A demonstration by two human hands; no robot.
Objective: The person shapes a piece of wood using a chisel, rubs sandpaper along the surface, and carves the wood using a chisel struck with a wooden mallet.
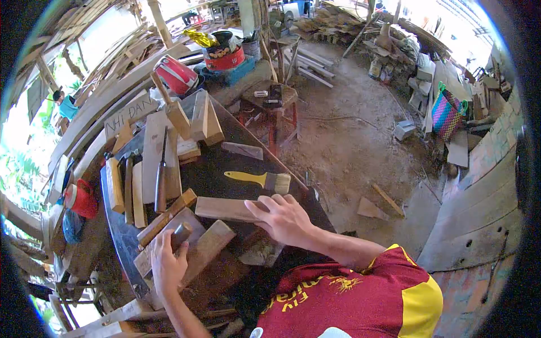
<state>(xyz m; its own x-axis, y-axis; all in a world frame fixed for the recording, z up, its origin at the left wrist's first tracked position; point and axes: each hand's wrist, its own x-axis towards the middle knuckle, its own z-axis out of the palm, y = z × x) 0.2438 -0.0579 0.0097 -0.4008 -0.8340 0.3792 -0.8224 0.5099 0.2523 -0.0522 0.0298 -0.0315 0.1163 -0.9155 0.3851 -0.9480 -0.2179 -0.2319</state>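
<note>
My left hand (169, 260) is closed around a tool with a rounded wooden handle (181, 231); its working end is hidden. Under and beside that hand lie pale wood blocks (211, 242). My right hand (283, 218) grips the right end of a flat rectangular wood block (222, 208) on the dark tabletop (205, 174). Just beyond the block rests a yellow-handled paintbrush (248, 177), bristles to the right. A long wooden bar (168, 218) slants between the two hands' work pieces and the tools farther left.
A chisel-like tool (161, 180), a wooden mallet (177, 118) and several wood strips crowd the table's far left. A board with lettering (129, 115) leans behind them. Past the table's right edge are a small stool (270, 101), a woven bag (448, 115) and floor scraps (389, 200).
</note>
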